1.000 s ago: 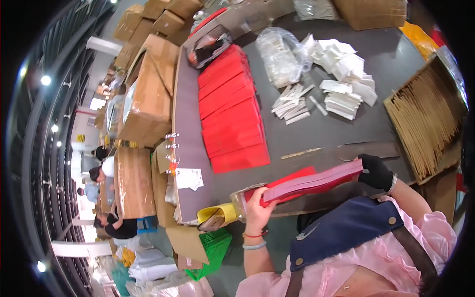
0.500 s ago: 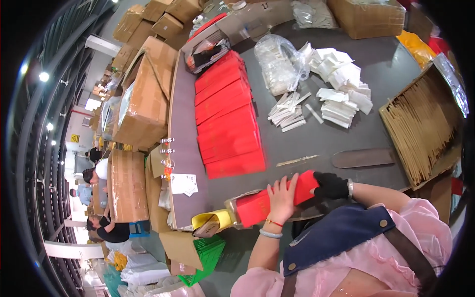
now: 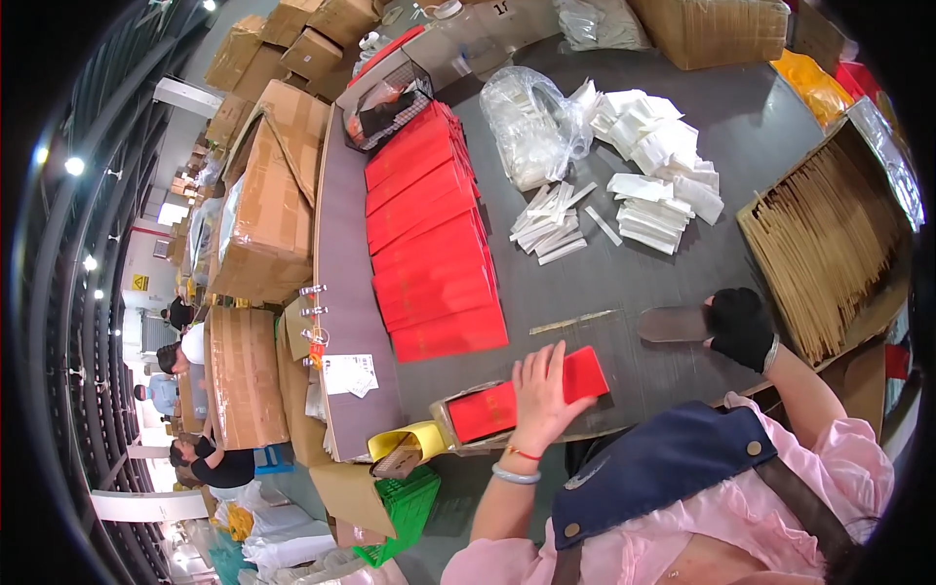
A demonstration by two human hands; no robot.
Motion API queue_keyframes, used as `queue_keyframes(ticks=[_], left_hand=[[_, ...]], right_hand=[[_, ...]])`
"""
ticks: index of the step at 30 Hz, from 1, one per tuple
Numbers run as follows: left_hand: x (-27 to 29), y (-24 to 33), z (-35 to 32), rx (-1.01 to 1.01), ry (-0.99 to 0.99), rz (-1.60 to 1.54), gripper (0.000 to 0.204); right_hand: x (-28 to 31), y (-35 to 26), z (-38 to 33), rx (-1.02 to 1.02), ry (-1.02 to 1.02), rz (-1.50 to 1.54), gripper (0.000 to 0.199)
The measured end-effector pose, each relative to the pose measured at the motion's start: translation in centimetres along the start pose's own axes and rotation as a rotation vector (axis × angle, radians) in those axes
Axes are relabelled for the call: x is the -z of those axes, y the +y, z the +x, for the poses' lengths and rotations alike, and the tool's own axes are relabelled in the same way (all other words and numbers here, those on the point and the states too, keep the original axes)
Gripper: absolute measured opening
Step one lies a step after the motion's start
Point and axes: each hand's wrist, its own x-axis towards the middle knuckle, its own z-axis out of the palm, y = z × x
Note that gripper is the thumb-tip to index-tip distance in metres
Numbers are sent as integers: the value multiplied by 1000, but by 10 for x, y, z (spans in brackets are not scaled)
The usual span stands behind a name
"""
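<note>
Left hand (image 3: 544, 398), mine, bare: laid over the red packets (image 3: 487, 410), fingers extended, thumb spread. Red packets: at the near edge of the grey table (image 3: 575, 283), under my left hand and showing to either side of it; well apart from my right. Right hand (image 3: 741, 330), mine, black-gloved: fingers curled, over the right end of a dark flat strip (image 3: 673, 325); whether gripping it, I cannot tell. Hands: apart. Beyond the packets: overlapping red envelopes (image 3: 439, 249), in a row.
</note>
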Motion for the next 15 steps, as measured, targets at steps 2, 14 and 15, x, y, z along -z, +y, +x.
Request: queue_keyframes(ticks=[2,14,15], left_hand=[[-27,8,5,83,37,-90,89],[-58,4,3,372,216,-230,80],[-58,5,4,373,215,-230,80]], right_hand=[[10,-21,11,23,-10,38,59],[30,-65,33,186,-152,57,59],[27,-64,33,205,-199,74,59]])
